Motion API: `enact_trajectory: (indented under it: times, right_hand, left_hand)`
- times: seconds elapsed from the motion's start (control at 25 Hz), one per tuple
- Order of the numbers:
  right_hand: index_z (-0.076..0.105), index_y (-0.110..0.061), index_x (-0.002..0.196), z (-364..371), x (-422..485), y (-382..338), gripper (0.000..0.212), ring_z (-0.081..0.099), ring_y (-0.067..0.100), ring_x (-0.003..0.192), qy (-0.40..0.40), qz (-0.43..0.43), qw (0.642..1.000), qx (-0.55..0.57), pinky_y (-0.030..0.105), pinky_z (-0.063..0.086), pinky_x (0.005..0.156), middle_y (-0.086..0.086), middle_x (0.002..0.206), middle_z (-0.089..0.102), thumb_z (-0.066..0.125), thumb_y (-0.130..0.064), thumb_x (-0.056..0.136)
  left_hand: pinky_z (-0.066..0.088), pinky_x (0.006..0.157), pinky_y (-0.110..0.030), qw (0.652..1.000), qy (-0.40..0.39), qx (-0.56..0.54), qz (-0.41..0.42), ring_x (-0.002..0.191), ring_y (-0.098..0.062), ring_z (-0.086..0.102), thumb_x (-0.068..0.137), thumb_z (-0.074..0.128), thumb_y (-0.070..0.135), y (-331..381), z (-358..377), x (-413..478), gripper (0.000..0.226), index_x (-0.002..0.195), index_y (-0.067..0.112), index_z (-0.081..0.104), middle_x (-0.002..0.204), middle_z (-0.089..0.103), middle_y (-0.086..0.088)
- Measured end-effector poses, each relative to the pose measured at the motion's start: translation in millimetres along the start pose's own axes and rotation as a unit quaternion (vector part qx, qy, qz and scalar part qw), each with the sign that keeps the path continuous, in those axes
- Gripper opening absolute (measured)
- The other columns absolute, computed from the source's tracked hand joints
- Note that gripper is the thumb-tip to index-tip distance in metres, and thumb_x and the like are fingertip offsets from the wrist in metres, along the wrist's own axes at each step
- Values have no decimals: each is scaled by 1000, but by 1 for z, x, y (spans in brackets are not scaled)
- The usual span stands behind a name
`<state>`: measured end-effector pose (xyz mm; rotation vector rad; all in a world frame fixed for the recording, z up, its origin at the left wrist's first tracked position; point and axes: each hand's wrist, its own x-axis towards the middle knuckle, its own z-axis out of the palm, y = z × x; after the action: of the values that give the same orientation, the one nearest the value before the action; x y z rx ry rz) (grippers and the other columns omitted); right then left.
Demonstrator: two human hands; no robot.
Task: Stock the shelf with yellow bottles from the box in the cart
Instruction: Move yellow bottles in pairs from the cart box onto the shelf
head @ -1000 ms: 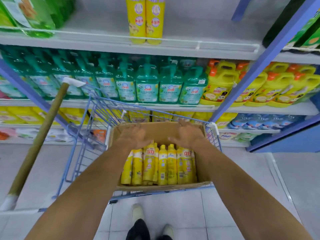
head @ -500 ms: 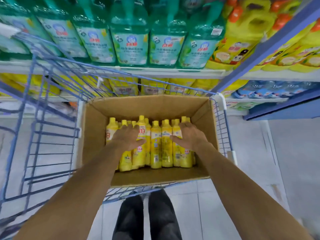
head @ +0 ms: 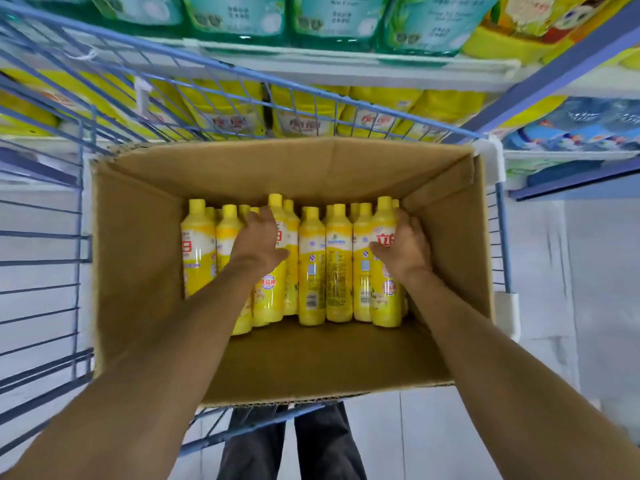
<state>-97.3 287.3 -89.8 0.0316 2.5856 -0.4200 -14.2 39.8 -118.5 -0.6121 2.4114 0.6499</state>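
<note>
An open cardboard box sits in a blue wire cart. Several yellow bottles stand packed in its far half. My left hand reaches into the box and wraps its fingers round a yellow bottle left of the middle. My right hand curls round the rightmost yellow bottle, thumb on its label. Both bottles still stand among the others.
Behind the cart runs a white shelf with green refill pouches above and yellow packs below. A blue upright slants at the right. Blue packs lie on the right shelf. My dark trouser legs stand on grey floor tiles.
My head has leaned in over the box, so it fills the view. Both hands went down from the box's far rim onto the bottles and have closed round one each.
</note>
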Motion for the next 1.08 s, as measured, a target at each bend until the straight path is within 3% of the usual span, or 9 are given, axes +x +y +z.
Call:
enact_trajectory:
  times: [0.12,0.24,0.32,0.44,0.56,0.68,0.88,0.96,1.08]
  right_hand:
    - [48,-13,139,6,7,-2,76,52,34,124,23,26,999,29,39,45,98,14,135,51,85,-30,74]
    - [58,-12,125,5,11,-3,73,60,32,117,-27,47,998,19,37,51,93,11,125,62,89,-40,65]
    - [61,-12,113,9,9,-6,64,65,30,107,-58,46,997,21,34,54,85,9,114,68,89,-44,65]
    - [62,-13,106,15,3,-10,55,68,23,97,-43,22,997,62,31,54,82,4,106,70,89,-40,67]
    - [59,-18,94,4,-13,-17,43,59,-2,72,-34,-17,992,117,5,41,60,-12,87,64,91,-33,70]
    - [59,-26,92,-13,-36,-28,43,58,-10,71,-9,-50,983,178,2,39,56,-22,79,62,92,-37,67]
    - [67,-27,109,-69,-80,-78,53,66,-6,85,22,-110,965,239,18,55,75,-17,91,72,91,-45,65]
    - [69,-26,110,-102,-94,-103,54,67,-8,83,35,-146,953,264,22,57,77,-16,92,74,94,-40,64]
    - [69,-21,112,-168,-116,-142,59,68,-1,87,77,-213,933,281,27,57,80,-11,98,75,95,-40,63]
  left_hand:
    - [51,87,-44,996,34,-53,-67,114,-42,60,70,88,34,0,11,3,90,139,9,35,127,58,-20]
    - [52,89,-41,988,29,-82,-125,117,-37,61,64,91,37,5,15,4,82,127,6,47,126,61,-17]
    - [52,89,-40,984,29,-94,-146,117,-35,61,62,91,41,8,19,3,80,124,7,52,126,62,-14]
    - [52,89,-43,974,36,-153,-162,114,-37,60,58,92,39,12,25,-7,82,122,7,51,123,59,-16]
    - [57,82,-42,968,37,-219,-120,104,-33,62,50,90,36,9,26,-21,75,111,7,54,111,64,-14]
    - [55,77,-34,946,57,-302,-98,95,-23,67,57,93,29,15,5,-46,58,104,11,63,101,70,-5]
    - [49,61,-22,924,108,-366,15,79,-11,67,58,95,24,47,-77,-93,45,92,18,65,87,71,5]
    - [50,62,-16,909,135,-389,62,78,-4,67,58,97,27,60,-119,-111,49,94,18,65,89,72,6]
    - [55,70,-24,890,187,-398,117,82,-8,69,55,98,36,82,-193,-148,57,97,18,65,91,74,5]
